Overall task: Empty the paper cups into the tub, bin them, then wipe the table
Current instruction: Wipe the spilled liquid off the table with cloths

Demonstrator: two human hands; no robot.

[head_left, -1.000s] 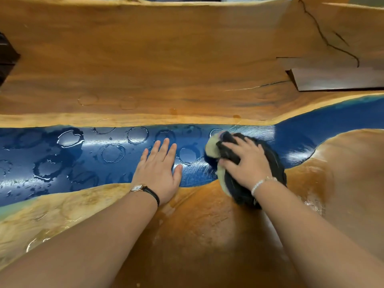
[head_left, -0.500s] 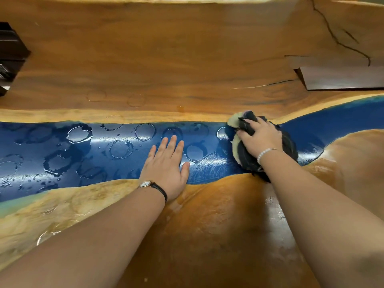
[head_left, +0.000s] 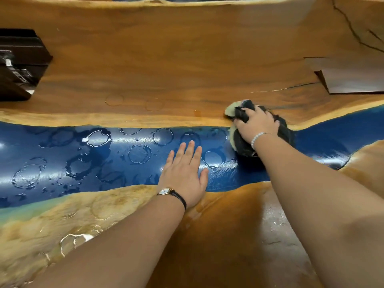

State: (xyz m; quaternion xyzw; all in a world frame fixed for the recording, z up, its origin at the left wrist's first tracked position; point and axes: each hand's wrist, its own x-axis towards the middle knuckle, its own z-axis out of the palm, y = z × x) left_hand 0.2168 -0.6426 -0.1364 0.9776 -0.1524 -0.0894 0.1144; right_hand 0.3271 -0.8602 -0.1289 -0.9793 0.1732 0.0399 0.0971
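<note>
Stage: wiping in progress. No paper cups, tub or bin show in this view, so the emptying and binning appear done, though that cannot be confirmed from here.

Hands: the right hand [head_left: 256, 125] grasps a bunched dark cloth [head_left: 285, 129] with a pale lining, fingers curled over its top, and presses it onto the bench [head_left: 166, 59] where the blue resin strip [head_left: 52, 175] meets the far wood. The left hand [head_left: 185, 173] is released, lying flat with fingers straight on the strip, near the cloth but apart from it. It holds nothing and seems to serve as a brace.

Condition of surface: the blue strip to the right of the cloth shows smeared streaks and no rings, which suggests it has been wiped. To the left, many wet cup rings [head_left: 97, 138] and droplets cover the strip. Two faint rings [head_left: 114, 100] mark the far wood, and wet patches [head_left: 72, 240] glint on the pale near wood.

Assessment: the greater part of the wiping is outstanding, chiefly everything left of the cloth. A dark object [head_left: 18, 63] sits at the far left edge.
</note>
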